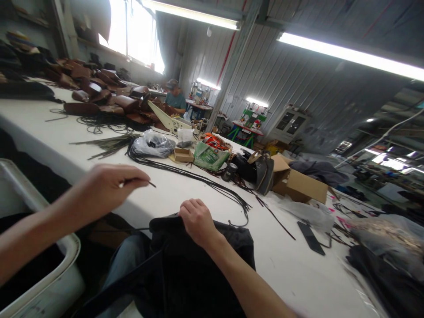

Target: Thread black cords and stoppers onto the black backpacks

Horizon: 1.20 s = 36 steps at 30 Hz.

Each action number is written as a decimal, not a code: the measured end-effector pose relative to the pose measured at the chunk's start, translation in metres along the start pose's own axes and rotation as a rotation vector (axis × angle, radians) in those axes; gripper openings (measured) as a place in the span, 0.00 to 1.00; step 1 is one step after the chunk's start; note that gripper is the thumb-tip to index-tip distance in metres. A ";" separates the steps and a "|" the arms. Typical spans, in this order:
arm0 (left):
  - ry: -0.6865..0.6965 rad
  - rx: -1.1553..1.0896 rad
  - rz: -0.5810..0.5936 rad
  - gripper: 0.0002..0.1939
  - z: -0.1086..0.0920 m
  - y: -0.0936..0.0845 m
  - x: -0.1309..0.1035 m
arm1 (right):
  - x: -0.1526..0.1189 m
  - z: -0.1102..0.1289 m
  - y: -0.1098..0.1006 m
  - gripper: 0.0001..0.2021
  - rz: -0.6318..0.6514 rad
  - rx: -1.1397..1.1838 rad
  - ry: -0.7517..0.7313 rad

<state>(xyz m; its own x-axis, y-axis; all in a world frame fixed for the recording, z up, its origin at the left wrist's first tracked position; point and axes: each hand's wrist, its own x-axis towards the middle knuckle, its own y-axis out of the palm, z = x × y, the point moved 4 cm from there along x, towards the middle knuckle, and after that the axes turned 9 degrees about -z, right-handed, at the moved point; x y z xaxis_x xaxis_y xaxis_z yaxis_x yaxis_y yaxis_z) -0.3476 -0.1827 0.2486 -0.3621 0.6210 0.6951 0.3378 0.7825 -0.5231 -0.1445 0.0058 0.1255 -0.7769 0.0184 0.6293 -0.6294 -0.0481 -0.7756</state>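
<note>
My left hand [114, 183] is raised left of the bag, over the table's near edge. Its thumb and fingers pinch a thin dark cord [152, 184], of which only a short end sticks out. My right hand [198, 221] is wrapped over the top edge of a black fabric bag [195, 269], its fingertips hidden. The bag rests on my lap and leans on the table edge. A thin black line, perhaps a cord, runs left from the bag's upper corner. Beyond the bag, a bundle of long black cords [188, 173] curves across the white table [271, 260].
A white tub [71, 260] stands at my left. On the table are brown leather pieces [124, 104], a green bag [212, 154], a small open box [183, 155], a dark jar [229, 172], a cardboard box [300, 181] and a phone [310, 238]. A person [175, 97] sits farther back.
</note>
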 end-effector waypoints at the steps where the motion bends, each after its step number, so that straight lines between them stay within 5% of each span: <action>1: 0.069 -0.030 0.090 0.09 -0.001 0.025 -0.006 | -0.004 0.003 -0.002 0.12 -0.034 -0.061 -0.042; 4: 0.179 -0.083 0.298 0.12 -0.002 0.086 -0.023 | -0.014 0.009 -0.007 0.12 -0.125 -0.193 -0.109; 8: 0.079 -0.069 0.342 0.11 0.000 0.120 -0.026 | -0.025 0.013 -0.009 0.14 -0.143 -0.183 -0.075; 18: 0.041 -0.021 0.444 0.10 -0.002 0.150 -0.030 | -0.032 0.010 -0.006 0.13 -0.224 -0.147 -0.016; 27: 0.003 -0.036 0.463 0.11 0.002 0.143 -0.028 | -0.033 0.006 -0.002 0.12 -0.171 -0.130 0.021; 36: -0.017 -0.062 0.523 0.13 0.007 0.156 -0.030 | -0.034 0.006 -0.001 0.12 -0.178 -0.130 0.026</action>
<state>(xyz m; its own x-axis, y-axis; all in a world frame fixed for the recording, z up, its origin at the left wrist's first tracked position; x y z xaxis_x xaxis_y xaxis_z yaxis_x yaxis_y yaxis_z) -0.2900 -0.0792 0.1431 -0.1448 0.9289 0.3408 0.5277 0.3639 -0.7676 -0.1170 -0.0005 0.1055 -0.6526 0.0412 0.7566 -0.7519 0.0877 -0.6534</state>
